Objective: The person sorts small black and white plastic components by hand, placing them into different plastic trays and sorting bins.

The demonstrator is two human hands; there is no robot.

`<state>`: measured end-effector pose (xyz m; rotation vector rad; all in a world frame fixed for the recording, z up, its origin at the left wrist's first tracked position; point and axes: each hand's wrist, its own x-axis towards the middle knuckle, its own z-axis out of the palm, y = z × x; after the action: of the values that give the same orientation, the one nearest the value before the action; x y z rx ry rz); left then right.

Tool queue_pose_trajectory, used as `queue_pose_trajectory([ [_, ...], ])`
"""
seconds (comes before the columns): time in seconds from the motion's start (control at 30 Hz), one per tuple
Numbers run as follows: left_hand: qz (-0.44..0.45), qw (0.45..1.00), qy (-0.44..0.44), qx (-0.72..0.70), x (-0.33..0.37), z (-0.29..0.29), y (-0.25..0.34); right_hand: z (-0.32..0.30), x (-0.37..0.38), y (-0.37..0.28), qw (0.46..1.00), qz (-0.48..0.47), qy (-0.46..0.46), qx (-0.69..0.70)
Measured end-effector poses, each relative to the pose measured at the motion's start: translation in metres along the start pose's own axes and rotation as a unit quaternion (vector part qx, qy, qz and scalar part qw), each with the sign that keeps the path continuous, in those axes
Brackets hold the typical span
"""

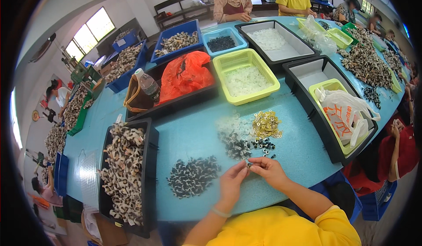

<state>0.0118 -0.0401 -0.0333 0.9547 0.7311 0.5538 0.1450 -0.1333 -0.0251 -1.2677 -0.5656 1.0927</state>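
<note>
While both forearms angle in from the near edge, the left hand [233, 181] and right hand [269, 171] meet on the near side of the yellow rings [267, 124], fingertips pinched together. Between hands and yellow rings lie black rings [263, 145]; beyond them stands a lime basket [230, 97]. Nearer than the yellow rings, a small dark part [249, 164] sits in the pinch, partly hidden.

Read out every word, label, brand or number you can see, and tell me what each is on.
White plastic bag: large orange-red printed characters, which I won't copy out.
Clear plastic bottle: dark label, too small to read.
Any other print is too small or blurred to read.
</note>
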Motion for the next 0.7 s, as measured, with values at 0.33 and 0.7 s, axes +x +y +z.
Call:
queue_pose_trajectory([
  [0.33,0.044,0.999,0.001,0.023,-0.029,0.001,-0.005,0.008,-0.006,-0.006,0.935,-0.166,0.047,-0.310],
  [0.7,0.232,0.866,-0.071,0.437,-0.007,-0.047,0.020,0.021,-0.014,0.005,0.995,0.064,-0.016,-0.075],
])
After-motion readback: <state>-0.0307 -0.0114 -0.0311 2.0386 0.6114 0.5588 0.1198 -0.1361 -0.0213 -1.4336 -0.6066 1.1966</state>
